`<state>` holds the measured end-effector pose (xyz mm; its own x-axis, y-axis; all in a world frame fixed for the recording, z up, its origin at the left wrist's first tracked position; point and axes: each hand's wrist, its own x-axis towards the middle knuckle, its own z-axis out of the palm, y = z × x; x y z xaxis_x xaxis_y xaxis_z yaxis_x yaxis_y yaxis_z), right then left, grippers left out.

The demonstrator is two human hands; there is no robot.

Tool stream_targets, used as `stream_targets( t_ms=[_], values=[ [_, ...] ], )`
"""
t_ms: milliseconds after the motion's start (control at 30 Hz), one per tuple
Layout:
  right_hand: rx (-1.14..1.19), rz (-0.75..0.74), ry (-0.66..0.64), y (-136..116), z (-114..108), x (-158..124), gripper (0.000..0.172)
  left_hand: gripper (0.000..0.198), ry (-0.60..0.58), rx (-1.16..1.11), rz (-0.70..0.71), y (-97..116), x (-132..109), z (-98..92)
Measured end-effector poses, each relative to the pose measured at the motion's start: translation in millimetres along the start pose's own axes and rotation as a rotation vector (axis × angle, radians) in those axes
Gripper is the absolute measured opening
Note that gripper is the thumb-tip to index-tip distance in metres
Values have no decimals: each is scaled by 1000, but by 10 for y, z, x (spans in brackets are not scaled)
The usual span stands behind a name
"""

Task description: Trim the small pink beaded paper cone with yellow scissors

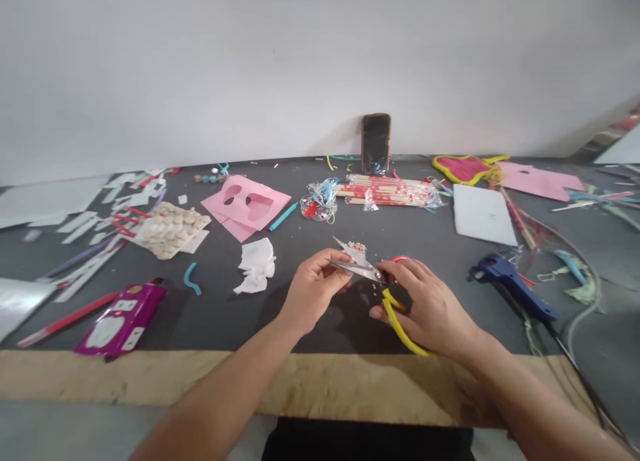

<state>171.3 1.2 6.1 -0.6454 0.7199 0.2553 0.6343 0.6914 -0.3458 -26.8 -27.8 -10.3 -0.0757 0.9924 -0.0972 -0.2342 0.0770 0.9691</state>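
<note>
Right hand (431,309) has its grip closed around yellow-handled scissors (379,275), blades (361,270) parted; left hand (316,286) crowds them, its hold unclear: best keep those fingertips off the edges.

No text, brand or number can be read. The glossy purple rectangular packet (121,319) at the left carries label-like printing: a small golden-yellow oval (135,290) near its upper end, two small white rectangular patches (133,339) along its right half and a larger white irregular patch (104,332) at lower left, any lettering there too blurred to make out.
</note>
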Motion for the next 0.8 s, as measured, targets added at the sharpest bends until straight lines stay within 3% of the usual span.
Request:
stream_targets(
  t_ms=[133,367,567,800],
  values=[
    [64,-24,2,97,76,-56,53,11,1,98,-3,-36,23,-34],
    [97,-14,8,146,57,-124,52,14,-69,70,-69,-125,8,25],
    [143,-13,-2,133,31,-122,51,21,-126,113,-58,-71,-39,54],
    [128,-27,-5,116,36,-141,51,21,-116,160,-56,-54,-32,58]
  ],
)
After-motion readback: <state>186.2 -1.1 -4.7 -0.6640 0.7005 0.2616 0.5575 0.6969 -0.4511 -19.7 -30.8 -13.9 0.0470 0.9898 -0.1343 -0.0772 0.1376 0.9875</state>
